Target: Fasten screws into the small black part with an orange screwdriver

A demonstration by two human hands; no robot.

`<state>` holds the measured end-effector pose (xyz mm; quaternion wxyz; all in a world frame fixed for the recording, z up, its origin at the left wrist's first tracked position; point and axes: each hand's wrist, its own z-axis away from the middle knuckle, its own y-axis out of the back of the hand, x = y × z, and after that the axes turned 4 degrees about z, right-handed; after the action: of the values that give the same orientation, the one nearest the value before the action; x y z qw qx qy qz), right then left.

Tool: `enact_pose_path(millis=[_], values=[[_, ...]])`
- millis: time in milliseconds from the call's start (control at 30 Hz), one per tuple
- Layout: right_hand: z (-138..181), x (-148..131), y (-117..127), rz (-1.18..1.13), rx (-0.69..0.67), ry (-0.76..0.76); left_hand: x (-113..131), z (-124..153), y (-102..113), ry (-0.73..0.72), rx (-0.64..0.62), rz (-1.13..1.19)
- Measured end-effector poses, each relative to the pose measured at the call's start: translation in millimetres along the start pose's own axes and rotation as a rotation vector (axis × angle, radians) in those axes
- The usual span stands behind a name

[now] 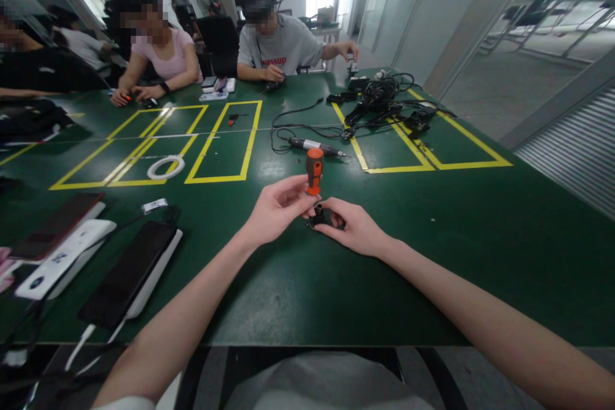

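An orange and dark grey screwdriver (314, 171) stands upright, handle up, over the green table (269, 288). My left hand (278, 208) is closed round its lower part, with thumb and fingers below the orange collar. Under it, my right hand (355, 225) pinches a small black part (319, 215) against the tabletop. The screwdriver's tip is hidden by my fingers, so I cannot tell whether it touches the black part. Just beyond my hands lies a pen-shaped electric screwdriver (314, 146) with a cord.
A phone (129, 272) on a white power bank and a white power strip (65, 259) lie to my left. A white tape ring (166, 168) rests by yellow tape outlines. Tangled black cables (379, 99) are piled at the back right. Several people sit across the table.
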<state>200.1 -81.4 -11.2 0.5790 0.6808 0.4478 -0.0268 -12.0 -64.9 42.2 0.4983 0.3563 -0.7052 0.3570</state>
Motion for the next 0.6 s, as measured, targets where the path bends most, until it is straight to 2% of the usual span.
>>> enact_pose_path(millis=[600], values=[[-0.6, 0.1, 0.2, -0.001, -0.006, -0.002, 0.0, 0.2, 0.0, -0.014, 0.017, 0.010]])
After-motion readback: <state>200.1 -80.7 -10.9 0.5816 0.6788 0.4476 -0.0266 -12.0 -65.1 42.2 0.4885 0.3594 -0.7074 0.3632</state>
